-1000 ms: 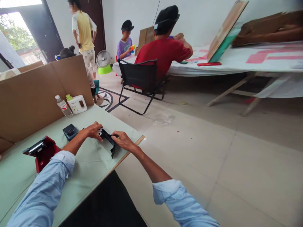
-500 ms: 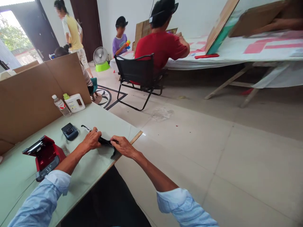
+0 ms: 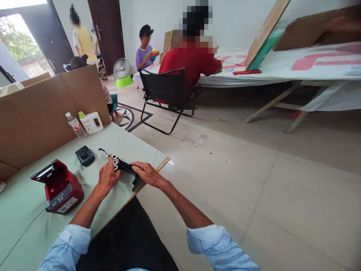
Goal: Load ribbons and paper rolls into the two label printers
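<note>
A long black curved object (image 3: 128,168) lies on the pale green tabletop, near its right edge; its exact kind I cannot make out. Small white rolls (image 3: 115,162) with dark centres sit at its left end. My left hand (image 3: 108,176) has its fingers closed against these rolls, with the fingertips partly hidden. At the other end, my right hand (image 3: 146,174) grips the black object between thumb and fingers. A thin dark curved piece with a pale part (image 3: 105,152) sticks out beyond the rolls. Left of my hands are a dark blue device (image 3: 85,156) and a red printer-like box (image 3: 66,192) with its lid raised.
A water bottle (image 3: 76,126) and a white jug (image 3: 92,123) stand before a cardboard panel (image 3: 42,109). Beyond the tabletop edge (image 3: 163,163) is tiled floor. A black folding chair (image 3: 163,86) holds a person in red; other people and a fan (image 3: 122,69) are farther back.
My left hand has drawn back toward me, uncovering the white rolls. My right hand stays at the black object's right end. The view has shifted slightly.
</note>
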{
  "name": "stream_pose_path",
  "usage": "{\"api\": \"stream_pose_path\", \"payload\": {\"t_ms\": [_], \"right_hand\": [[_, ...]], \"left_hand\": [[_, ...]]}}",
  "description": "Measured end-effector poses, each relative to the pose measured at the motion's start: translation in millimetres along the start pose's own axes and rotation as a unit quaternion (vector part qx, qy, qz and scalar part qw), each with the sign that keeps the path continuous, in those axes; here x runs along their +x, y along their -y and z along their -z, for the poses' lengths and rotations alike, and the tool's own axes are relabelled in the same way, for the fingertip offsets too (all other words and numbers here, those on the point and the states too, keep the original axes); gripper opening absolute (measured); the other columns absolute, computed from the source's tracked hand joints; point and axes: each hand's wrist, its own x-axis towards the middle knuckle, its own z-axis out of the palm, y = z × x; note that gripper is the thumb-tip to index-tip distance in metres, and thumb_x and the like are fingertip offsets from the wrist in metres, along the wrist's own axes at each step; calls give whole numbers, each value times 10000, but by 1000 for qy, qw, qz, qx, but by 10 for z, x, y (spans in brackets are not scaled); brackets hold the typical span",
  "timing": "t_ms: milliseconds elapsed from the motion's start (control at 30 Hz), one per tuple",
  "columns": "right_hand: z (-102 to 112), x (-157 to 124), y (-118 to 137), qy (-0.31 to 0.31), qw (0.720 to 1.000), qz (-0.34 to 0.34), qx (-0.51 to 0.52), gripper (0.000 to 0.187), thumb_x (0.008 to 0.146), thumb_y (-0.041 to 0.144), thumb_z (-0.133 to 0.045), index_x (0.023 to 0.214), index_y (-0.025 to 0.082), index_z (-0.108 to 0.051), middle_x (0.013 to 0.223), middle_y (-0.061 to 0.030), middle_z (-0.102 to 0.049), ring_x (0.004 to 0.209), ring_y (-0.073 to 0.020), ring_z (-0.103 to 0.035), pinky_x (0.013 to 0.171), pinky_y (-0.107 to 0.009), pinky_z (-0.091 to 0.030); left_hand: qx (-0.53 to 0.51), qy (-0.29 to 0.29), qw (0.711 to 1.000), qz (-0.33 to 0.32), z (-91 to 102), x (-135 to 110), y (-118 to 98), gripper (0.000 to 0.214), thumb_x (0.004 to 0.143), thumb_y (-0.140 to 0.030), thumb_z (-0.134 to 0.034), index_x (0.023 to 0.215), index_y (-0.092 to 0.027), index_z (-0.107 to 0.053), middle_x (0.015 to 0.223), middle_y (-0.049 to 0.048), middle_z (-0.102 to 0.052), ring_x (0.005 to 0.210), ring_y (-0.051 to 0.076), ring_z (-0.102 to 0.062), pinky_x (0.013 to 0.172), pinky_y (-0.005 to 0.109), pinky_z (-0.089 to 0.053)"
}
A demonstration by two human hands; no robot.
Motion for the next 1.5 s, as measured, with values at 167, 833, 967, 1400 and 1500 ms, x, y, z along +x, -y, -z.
{"api": "stream_pose_path", "payload": {"t_ms": [167,833,967,1400,1500], "right_hand": [[7,-32,-41,-9,1000,-9,-6,407,1031,473,-520,1278,229,-733,1286,-91,-762,1192,-269,-704,1059,-437,-533],[-709,-494,543,-85,982,166,26,438,890,205,-677,1321,286,-663,1336,-105,-686,1175,-273,-676,858,-384,-599],[-908,-490,702,-63,976,191,79,184,995,292,-612,1120,280,-746,1098,-86,-757,994,-260,-723,813,-384,-596],[-1646,596,1408,167,951,248,74,205,910,239,-611,999,200,-791,928,-52,-767,842,-212,-688,814,-321,-519],[-1852,821,1408,195,947,254,19,273,855,140,-570,987,195,-802,932,-56,-788,841,-206,-697,817,-312,-514]], "left_hand": [[-9,0,1000,-6,26,-94,24,515,932,-238,-600,1426,-167,-471,1086,138,-759,1082,320,-723,893,391,-520],[-185,-21,978,-96,878,-933,86,272,790,-111,-595,964,-233,-765,840,18,-756,789,193,-689,766,305,-522],[-227,-15,970,-88,778,-1179,241,204,800,-106,-606,864,-222,-762,897,34,-773,828,189,-706,777,294,-532],[-283,-198,938,1,909,-1488,1634,222,829,-178,-630,954,-216,-810,1040,69,-792,968,213,-716,901,327,-569],[-275,-213,938,12,784,-1436,1894,192,799,-175,-636,897,-203,-799,994,60,-798,942,209,-721,916,328,-562]]}}
